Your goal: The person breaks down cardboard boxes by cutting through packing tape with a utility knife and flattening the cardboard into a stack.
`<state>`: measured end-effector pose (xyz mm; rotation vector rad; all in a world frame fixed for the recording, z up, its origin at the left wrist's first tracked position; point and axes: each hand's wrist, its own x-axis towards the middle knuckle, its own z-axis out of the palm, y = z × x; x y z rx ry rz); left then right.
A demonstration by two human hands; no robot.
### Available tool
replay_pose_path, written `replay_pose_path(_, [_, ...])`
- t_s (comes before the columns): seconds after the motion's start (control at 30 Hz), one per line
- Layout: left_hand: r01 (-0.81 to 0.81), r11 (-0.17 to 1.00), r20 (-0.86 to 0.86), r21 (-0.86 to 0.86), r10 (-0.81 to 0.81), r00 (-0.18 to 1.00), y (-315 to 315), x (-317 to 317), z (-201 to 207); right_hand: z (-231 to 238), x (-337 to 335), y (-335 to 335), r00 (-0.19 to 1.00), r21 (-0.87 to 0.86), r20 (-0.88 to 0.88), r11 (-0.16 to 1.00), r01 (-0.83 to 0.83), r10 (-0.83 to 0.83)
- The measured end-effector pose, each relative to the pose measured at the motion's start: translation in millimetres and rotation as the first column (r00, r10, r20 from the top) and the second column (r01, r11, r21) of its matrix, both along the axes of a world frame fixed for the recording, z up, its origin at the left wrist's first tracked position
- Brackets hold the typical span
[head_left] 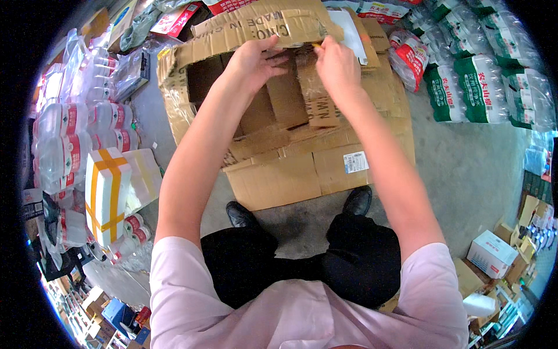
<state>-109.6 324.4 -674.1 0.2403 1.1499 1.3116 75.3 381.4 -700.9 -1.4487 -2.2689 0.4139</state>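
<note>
A brown cardboard box (270, 174) stands on the floor in front of me, its top partly open onto a dark inside. Over that opening, near the raised far flap (264, 29), is my left hand (254, 63). Its fingers are apart and hold nothing that I can see. My right hand (339, 65) is closed at the right end of the same flap. A small yellow-orange bit shows by its fingertips, but what it belongs to is hidden. Below this hand a printed cardboard flap (317, 87) hangs beside the opening. A white label (356, 162) is stuck on the box's near side.
Wrapped packs of water bottles stand at the left (64, 145) and far right (479, 87). A white foam box with yellow tape (107, 195) is at the left. My shoes (357, 202) are close to the cardboard. At the lower right sits a white carton (492, 254).
</note>
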Motion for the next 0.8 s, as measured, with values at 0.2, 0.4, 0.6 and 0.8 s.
replay_pose_path(0.2, [-0.019, 0.998, -0.106, -0.062, 0.013, 0.994, -7.6, -11.0, 5.4, 16.6, 16.1, -2.5, 0.999, 0.093, 0.014, 0.995, -0.035, 0.034])
replay_pose_path(0.4, [-0.035, 0.999, -0.058, -0.03, 0.033, 0.998, -6.3, -21.7, 6.5, 22.9, 27.7, -2.0, 0.994, 0.102, -0.014, 0.989, -0.106, 0.108])
replay_pose_path(0.6, [-0.102, 0.995, -0.242, 0.009, 0.101, 0.965, -18.5, -29.2, 13.7, 38.8, 30.7, -12.4, 0.982, 0.16, 0.007, 0.969, -0.187, 0.188])
replay_pose_path(0.8, [0.008, 1.0, -0.325, -0.015, -0.013, 0.946, -42.6, -23.4, 26.1, 39.0, 35.8, -17.5, 0.956, 0.146, 0.051, 0.945, -0.294, 0.289])
